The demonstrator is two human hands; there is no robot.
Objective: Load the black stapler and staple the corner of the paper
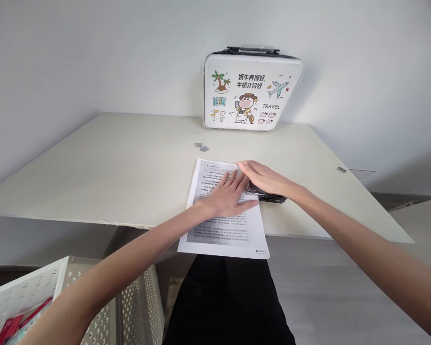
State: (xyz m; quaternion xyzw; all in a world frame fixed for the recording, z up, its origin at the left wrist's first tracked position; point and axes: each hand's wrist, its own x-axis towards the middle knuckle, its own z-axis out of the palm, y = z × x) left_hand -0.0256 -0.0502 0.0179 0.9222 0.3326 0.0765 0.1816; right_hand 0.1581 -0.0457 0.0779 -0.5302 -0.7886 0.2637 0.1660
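Note:
A printed sheet of paper [222,235] lies on the white table, its lower edge hanging past the front edge. My left hand [225,197] rests flat on the sheet with fingers stretched out, holding nothing. At the sheet's right edge, my right hand [264,177] bears down over a black stapler [273,197], fingers closed around its top. Most of the stapler is hidden beneath that hand, and its jaw is by the paper's right side. Whether more sheets lie under the top one, I cannot tell.
Two small grey staple strips [202,147] lie beyond the paper, and another grey strip [341,169] is near the right edge of the table [93,167]. A white cartoon-printed case [251,91] stands against the wall. White perforated baskets [62,273] stand below, at the left.

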